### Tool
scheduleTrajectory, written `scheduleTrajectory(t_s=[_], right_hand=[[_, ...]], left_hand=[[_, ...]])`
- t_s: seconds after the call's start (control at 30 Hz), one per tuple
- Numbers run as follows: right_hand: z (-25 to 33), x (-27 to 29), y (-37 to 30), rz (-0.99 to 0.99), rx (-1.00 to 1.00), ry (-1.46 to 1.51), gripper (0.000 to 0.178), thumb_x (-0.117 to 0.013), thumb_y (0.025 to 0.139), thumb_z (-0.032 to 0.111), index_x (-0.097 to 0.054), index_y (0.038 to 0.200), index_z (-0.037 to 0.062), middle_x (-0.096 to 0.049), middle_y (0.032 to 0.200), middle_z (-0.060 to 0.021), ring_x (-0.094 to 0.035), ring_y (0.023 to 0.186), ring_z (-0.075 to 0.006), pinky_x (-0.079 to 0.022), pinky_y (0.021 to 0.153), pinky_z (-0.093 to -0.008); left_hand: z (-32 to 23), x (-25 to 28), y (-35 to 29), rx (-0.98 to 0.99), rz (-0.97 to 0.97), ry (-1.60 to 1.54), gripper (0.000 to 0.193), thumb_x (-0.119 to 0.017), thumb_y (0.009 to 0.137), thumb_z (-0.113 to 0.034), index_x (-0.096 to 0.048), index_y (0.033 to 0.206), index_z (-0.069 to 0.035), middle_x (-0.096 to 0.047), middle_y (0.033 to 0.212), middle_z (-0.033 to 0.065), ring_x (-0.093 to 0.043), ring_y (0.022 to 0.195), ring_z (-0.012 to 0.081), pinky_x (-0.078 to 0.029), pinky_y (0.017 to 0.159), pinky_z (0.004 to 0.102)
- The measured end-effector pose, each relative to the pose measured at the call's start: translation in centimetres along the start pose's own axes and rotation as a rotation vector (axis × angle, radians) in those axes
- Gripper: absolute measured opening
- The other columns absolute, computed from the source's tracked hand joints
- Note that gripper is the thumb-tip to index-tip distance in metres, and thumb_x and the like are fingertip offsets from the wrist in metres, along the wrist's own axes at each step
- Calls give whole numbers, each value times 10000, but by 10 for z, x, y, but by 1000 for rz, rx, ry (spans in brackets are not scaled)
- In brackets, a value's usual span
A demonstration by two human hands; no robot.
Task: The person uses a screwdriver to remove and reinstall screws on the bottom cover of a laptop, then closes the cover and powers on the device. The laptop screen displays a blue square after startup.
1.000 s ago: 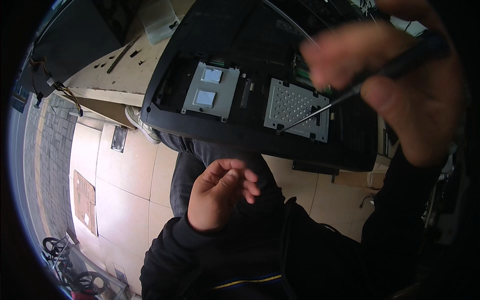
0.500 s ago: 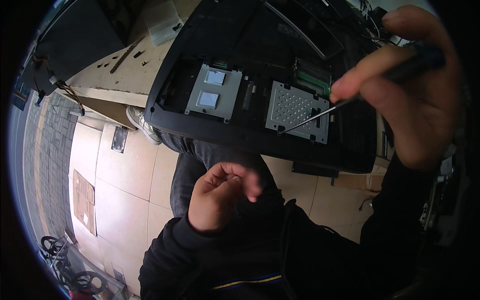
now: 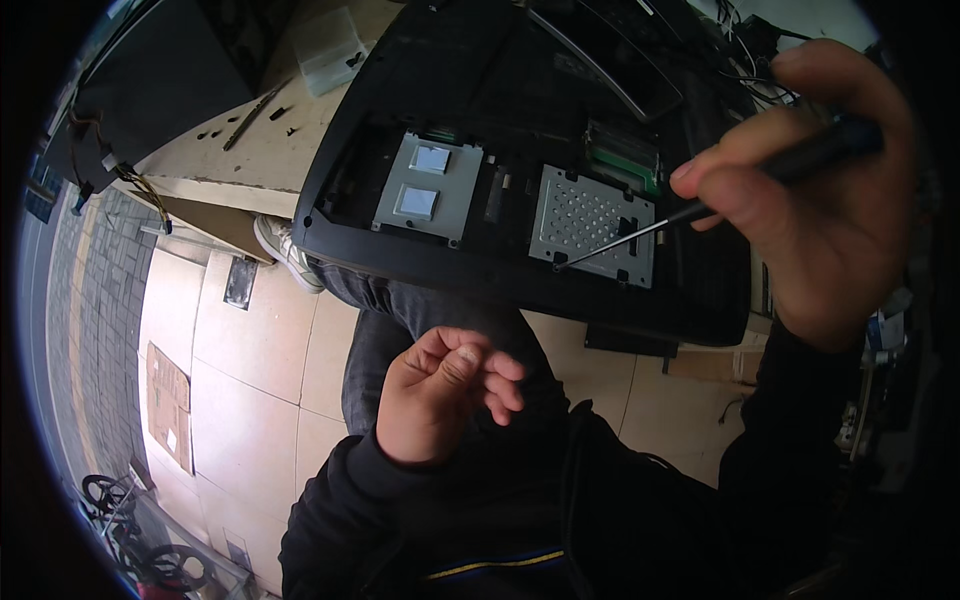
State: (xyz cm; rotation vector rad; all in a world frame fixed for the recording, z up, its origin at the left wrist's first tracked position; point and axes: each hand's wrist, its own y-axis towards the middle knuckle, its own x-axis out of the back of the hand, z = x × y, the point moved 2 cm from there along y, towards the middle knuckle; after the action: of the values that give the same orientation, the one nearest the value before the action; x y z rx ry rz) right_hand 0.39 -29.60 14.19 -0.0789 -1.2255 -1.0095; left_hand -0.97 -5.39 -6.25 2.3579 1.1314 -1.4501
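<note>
My right hand (image 3: 810, 200) holds a screwdriver (image 3: 820, 150) with a dark handle and a thin shaft. Its tip rests at the near left corner of a perforated silver drive bracket (image 3: 585, 215), set in a bay of a black laptop (image 3: 400, 262) lying bottom up. To the bracket's left is a silver plate (image 3: 455, 195) with two pale square pads. A green memory board (image 3: 625, 165) shows just behind the bracket. My left hand (image 3: 430, 395) hovers over my lap, thumb pressed on the curled index finger; whatever is between them, if anything, cannot be made out.
On the pale workbench (image 3: 200, 160) at the left lie small dark parts, a thin tool (image 3: 250, 118) and a clear plastic box (image 3: 330, 65). A curved dark panel (image 3: 610, 60) rests across the laptop's far side. Cables (image 3: 740, 40) run behind it, and loose wires (image 3: 140, 185) hang at the bench edge.
My right hand has turned and dropped slightly on the screwdriver, its tip still at the bracket's corner. The left hand's blurred fingers have come to rest, thumb shifted onto the index finger.
</note>
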Motion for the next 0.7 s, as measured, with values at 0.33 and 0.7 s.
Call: scheduleTrajectory(t_s=[0.33,0.7], right_hand=[[1,-14,-3,-134,14,66,615,-576,950,15,-186,1409,-104,-689,947,-232,-721,844,-274,-615,712,-331],[8,1,-20,-107,-102,-37,654,-567,929,-24,-151,1423,-122,-690,893,-206,-714,813,-261,-599,736,-332]], left_hand=[[-1,3,-4,-33,11,-72,180,-535,1006,-110,-630,1103,8,-695,944,188,-684,723,237,-542,586,310],[3,6,-4,-55,-75,-58,217,-542,996,-80,-646,1167,7,-693,955,174,-644,711,207,-515,639,299]])
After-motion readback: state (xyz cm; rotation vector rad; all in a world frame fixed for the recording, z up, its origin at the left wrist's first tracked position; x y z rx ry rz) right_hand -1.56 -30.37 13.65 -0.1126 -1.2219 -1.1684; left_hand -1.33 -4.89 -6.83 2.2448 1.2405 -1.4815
